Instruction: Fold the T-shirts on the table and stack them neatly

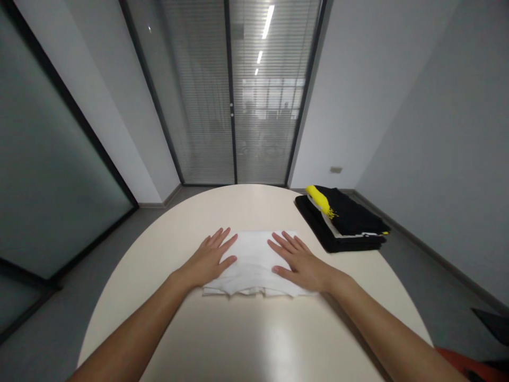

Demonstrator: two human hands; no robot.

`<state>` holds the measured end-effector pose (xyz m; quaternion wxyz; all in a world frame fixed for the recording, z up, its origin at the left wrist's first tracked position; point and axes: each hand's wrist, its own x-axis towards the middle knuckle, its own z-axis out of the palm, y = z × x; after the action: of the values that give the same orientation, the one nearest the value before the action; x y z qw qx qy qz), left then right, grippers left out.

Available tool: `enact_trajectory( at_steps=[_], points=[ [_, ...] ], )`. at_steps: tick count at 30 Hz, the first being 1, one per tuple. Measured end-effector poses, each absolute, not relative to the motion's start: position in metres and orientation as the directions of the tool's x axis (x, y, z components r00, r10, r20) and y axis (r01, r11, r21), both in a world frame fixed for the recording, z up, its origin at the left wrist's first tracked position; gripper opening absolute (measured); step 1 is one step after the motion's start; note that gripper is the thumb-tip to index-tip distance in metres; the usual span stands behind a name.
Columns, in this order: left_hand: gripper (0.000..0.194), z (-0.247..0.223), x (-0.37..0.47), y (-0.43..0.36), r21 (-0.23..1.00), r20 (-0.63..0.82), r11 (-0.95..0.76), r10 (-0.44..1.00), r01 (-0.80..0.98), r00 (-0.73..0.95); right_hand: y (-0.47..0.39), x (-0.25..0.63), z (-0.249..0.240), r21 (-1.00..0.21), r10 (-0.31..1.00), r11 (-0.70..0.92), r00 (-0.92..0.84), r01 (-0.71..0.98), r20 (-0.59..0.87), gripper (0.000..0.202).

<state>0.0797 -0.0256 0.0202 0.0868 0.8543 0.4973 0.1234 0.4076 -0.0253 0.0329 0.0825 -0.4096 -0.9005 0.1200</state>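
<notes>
A white cloth point(254, 262), folded into a wide flat shape, lies on the pale round table point(199, 339). Its near edge is uneven and shows several layers. My left hand point(210, 257) rests palm down on the cloth's left side, with the fingers spread. On the right side of the cloth, my right hand point(300, 262) lies flat as well, its fingers apart. Neither hand grips anything. The palms and outer fingers hide the cloth's left and right edges in part.
At the table's right edge sits a stack of folded dark cloths point(350, 212), with a yellow fringed piece point(319, 200) on its left side. Part of something red point(461, 363) shows at the lower right. Beyond the table stand glass panels with blinds point(262, 132).
</notes>
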Motion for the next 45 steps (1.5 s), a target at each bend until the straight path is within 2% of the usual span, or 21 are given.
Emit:
enact_trajectory(
  at_steps=[3,7,11,14,19,22,25,28,31,33,34,36,38,39,41,43,45],
  points=[
    [0.067,0.011,0.072,-0.024,0.261,0.084,-0.486,0.872,0.834,0.482,-0.024,0.412,0.028,-0.292,0.768,0.611,-0.640,0.736,-0.004,0.076],
    [0.068,0.011,0.070,-0.021,0.272,0.125,-0.494,0.869,0.826,0.478,-0.031,0.406,0.044,-0.291,0.718,0.682,-0.690,0.671,0.092,0.069],
    [0.059,0.011,0.071,-0.014,0.309,0.191,-0.480,0.877,0.821,0.441,-0.044,0.393,0.056,-0.338,0.598,0.768,-0.799,0.544,0.072,0.074],
    [0.053,0.010,0.072,-0.007,0.335,0.241,-0.448,0.891,0.829,0.384,-0.048,0.389,0.054,-0.338,0.590,0.768,-0.807,0.544,0.043,0.079],
    [0.047,0.015,0.076,-0.003,0.334,0.265,-0.399,0.909,0.854,0.321,-0.049,0.394,0.049,-0.275,0.612,0.760,-0.791,0.589,-0.003,0.076],
    [0.047,0.026,0.079,-0.007,0.302,0.231,-0.367,0.924,0.880,0.306,-0.049,0.395,0.049,-0.226,0.631,0.752,-0.776,0.619,-0.024,0.078],
    [0.045,0.037,0.082,-0.015,0.303,0.164,-0.271,0.959,0.914,0.230,-0.043,0.398,0.049,-0.151,0.658,0.746,-0.752,0.648,0.021,0.067],
    [0.044,0.044,0.087,-0.027,0.361,0.055,-0.181,0.983,0.915,0.173,-0.025,0.411,0.045,-0.035,0.722,0.689,-0.682,0.724,0.114,0.058],
    [0.049,0.049,0.094,-0.039,0.500,-0.103,-0.247,0.935,0.830,0.339,-0.008,0.429,0.041,0.036,0.828,0.519,-0.513,0.854,0.226,0.054],
    [0.050,0.051,0.099,-0.045,0.564,-0.196,-0.288,0.864,0.774,0.464,-0.002,0.436,0.041,-0.003,0.896,0.369,-0.355,0.929,0.266,0.048],
    [0.048,0.052,0.101,-0.046,0.559,-0.196,-0.313,0.850,0.768,0.489,-0.001,0.438,0.043,-0.047,0.931,0.282,-0.261,0.958,0.256,0.043],
    [0.039,0.053,0.104,-0.047,0.505,-0.052,-0.413,0.862,0.758,0.505,-0.004,0.435,0.048,-0.137,0.984,0.102,-0.080,0.985,0.156,0.046],
    [0.027,0.052,0.106,-0.047,0.436,0.198,-0.567,0.818,0.699,0.539,-0.010,0.428,0.054,-0.192,1.000,-0.021,0.025,0.981,0.016,0.063],
    [0.029,0.050,0.106,-0.047,0.408,0.287,-0.640,0.767,0.651,0.574,-0.013,0.424,0.055,-0.212,0.998,-0.043,0.034,0.976,-0.044,0.069],
    [0.048,0.043,0.109,-0.048,0.364,0.323,-0.749,0.660,0.554,0.679,-0.017,0.417,0.056,-0.251,0.994,-0.017,-0.010,0.968,-0.105,0.068],
    [0.060,0.035,0.115,-0.052,0.344,0.237,-0.787,0.601,0.512,0.764,-0.018,0.413,0.052,-0.290,0.992,0.044,-0.077,0.956,-0.103,0.059],
    [0.063,0.028,0.122,-0.057,0.348,0.156,-0.783,0.591,0.517,0.791,-0.015,0.413,0.045,-0.316,0.989,0.099,-0.127,0.944,-0.071,0.047]
  ],
)
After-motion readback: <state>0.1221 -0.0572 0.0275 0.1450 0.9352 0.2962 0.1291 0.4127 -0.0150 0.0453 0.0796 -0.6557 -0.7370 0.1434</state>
